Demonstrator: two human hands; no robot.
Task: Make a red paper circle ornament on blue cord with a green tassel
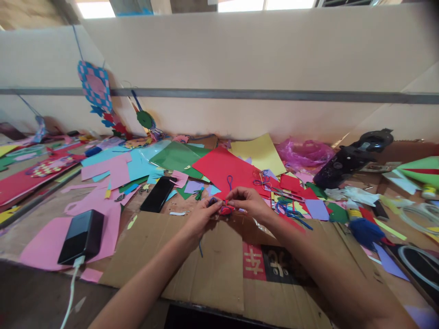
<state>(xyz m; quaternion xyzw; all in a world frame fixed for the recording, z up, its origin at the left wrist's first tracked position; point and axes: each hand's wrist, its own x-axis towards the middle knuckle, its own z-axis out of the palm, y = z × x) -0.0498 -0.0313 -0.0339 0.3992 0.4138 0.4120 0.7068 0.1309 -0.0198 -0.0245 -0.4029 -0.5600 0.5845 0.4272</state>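
Observation:
My left hand (201, 217) and my right hand (249, 202) meet over the cardboard sheet (202, 269). Between their fingertips is a small red craft piece (226, 210), partly hidden by the fingers. A blue cord loop (229, 181) rises from it, and a loose blue cord end (200, 248) hangs below my left hand. My left thumb and fingers pinch the piece from the left. The right thumb and index finger are closed together at its upper right, by the base of the loop; what exactly they grip is too small to tell.
A black phone (158, 194) and a power bank (82, 236) with a white cable lie left. Red paper (233, 169), green paper (176, 159) and scraps spread beyond my hands. Scissors (288, 194) and blue cords (291, 212) lie right, near a dark bottle (346, 162).

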